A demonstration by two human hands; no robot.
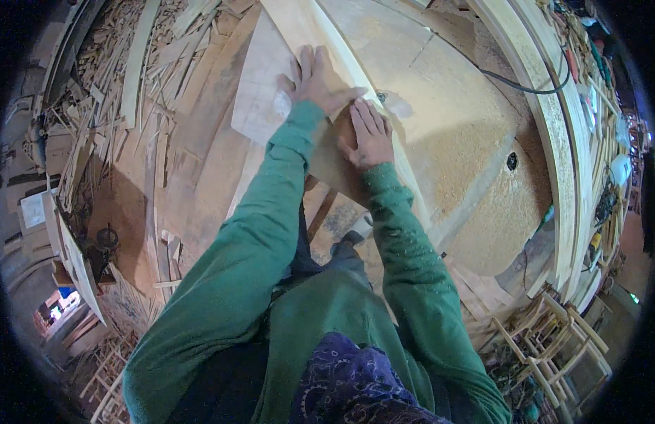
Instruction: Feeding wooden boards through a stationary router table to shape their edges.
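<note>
My left hand lies with fingers spread over a pale wooden board, its thumb reaching right toward the long light wooden strip. Close by, my right hand rests with straight fingers on a brown flat wooden piece beside that strip. Neither hand wraps round anything. My palms hide part of the wood below them. Beneath is a wide, dusty worktable, with a small round metal part just right of my fingertips.
Scrap wood strips are heaped at the left. Long thick planks stand along the right, with a black cable looping across them. A dark hole shows in the tabletop. Wooden frames lie at the lower right.
</note>
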